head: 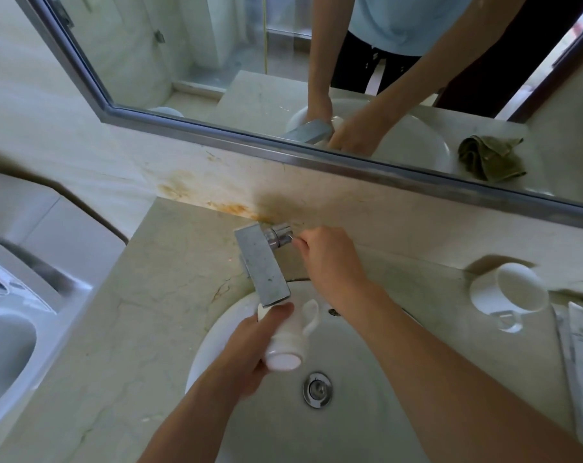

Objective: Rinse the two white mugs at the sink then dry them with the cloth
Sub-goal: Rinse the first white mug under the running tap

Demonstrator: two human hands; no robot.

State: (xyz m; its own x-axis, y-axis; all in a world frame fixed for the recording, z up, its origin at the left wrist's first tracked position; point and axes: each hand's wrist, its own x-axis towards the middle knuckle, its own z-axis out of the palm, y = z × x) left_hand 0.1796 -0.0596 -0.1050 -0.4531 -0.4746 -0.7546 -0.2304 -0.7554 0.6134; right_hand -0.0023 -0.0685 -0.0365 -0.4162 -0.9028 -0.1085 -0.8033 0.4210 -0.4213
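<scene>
Under the flat steel tap spout [262,269], one white ceramic mug [288,342] is clasped by the left hand [250,349] over the white basin [216,332] while the lever [281,234] is pinched by the right hand [330,259]; no water is seen, the second white mug [507,292] lies waiting on the counter, and drying with the green cloth [490,157], visible only in the mirror, remains undone.

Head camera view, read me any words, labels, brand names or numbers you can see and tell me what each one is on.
No text can be read in this view.
Flat white packets at the right edge of the counter: faint grey print, too small and blurred to read.
Mug in the left hand: plain white, no marking.
Mug on the counter: plain white, no marking.
Faucet: bare metal, no brand visible.
</scene>
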